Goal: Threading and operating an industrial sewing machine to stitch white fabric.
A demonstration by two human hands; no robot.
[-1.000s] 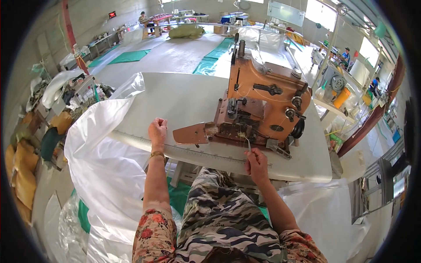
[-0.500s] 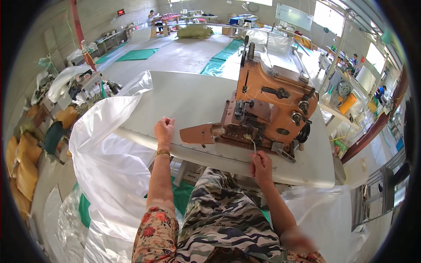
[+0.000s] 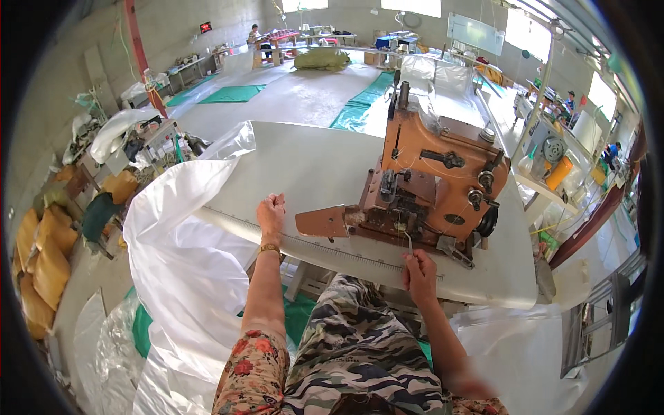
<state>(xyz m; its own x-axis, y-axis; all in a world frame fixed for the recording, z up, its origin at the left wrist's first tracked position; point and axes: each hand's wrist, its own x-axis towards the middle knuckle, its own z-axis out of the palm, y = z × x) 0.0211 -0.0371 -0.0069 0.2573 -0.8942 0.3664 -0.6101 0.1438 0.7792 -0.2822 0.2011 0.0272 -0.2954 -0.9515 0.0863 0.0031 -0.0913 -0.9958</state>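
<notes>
Tool first: a slim pale tool (image 3: 408, 242), its shaft rising from the right hand (image 3: 420, 272) toward between eleven and twelve o'clock. That's the relation to watch, because the copper-coloured sewing machine (image 3: 413, 131) has its needle area just beyond the tip, near eleven o'clock from those fingers. Whether tip and metal touch, I can't tell. The tool's long axis runs nearly straight away from the wearer; the machine's base lies across it, roughly nine-thirty to three-thirty. Right hand is clearly nearer. Its fingers are pinched closed around the tool's near end, above the counter (image 3: 304, 155) and its front-edge ruler strip (image 3: 353, 257).

Over to the left hand (image 3: 271, 214), well apart, with the needle area at about three o'clock from it. Those fingers curl inward; how tightly, and around what, doesn't show. The flat copper plate (image 3: 321, 222) sits between, while white sheeting (image 3: 183, 235) spills over the counter at nine.
</notes>
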